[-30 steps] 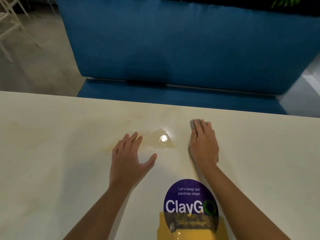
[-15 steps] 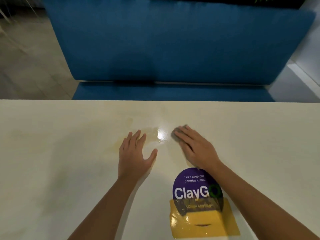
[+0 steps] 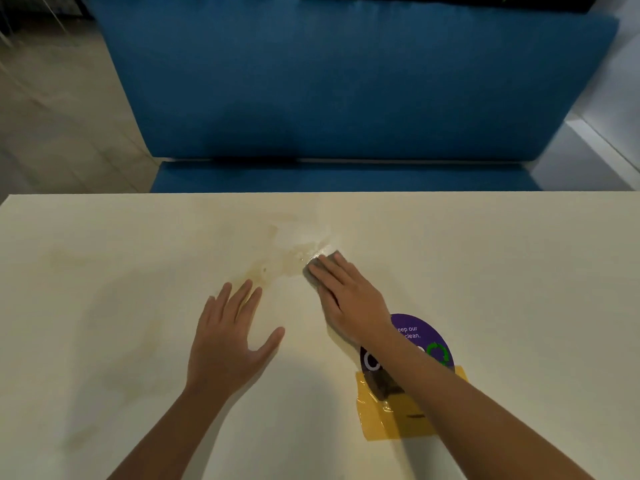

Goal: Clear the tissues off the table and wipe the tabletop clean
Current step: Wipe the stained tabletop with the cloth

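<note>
Right hand [image 3: 349, 299]: palm down, fingers straight and close together, pressing flat on a grey cloth [image 3: 320, 262]. The fingers are not curled round it.
Left hand [image 3: 232, 337]: palm down on the desk [image 3: 104, 271], fingers straight and spread, thumb out to the right. It holds nothing.
Cloth: mostly hidden under the fingers of the right hand, with only its far and left edges showing past the fingertips. It lies flat on the desk, ahead and to the right of the left hand, apart from it.
Stain [image 3: 277, 261]: yellowish wet patch with a bright glare. It touches the left edge of the cloth and lies just ahead of the left fingertips.
Sticker [image 3: 427, 336]: round and purple, on the desk on the near side of the right wrist. The right forearm crosses it.
Sticker text: "eep our" and "clean." in small white type, with part of a large white "C" lower down. There is a green arrow loop at the right edge. The rest is hidden by the forearm.
Tape [image 3: 381, 419]: yellow and glossy, laid over the near edge of the sticker.
Desk: cream top. Its far edge runs straight across the view.
Sofa [image 3: 346, 81]: blue backrest and seat, just beyond the far edge of the desk.
Floor [image 3: 52, 109]: tan, to the left of the sofa.
</note>
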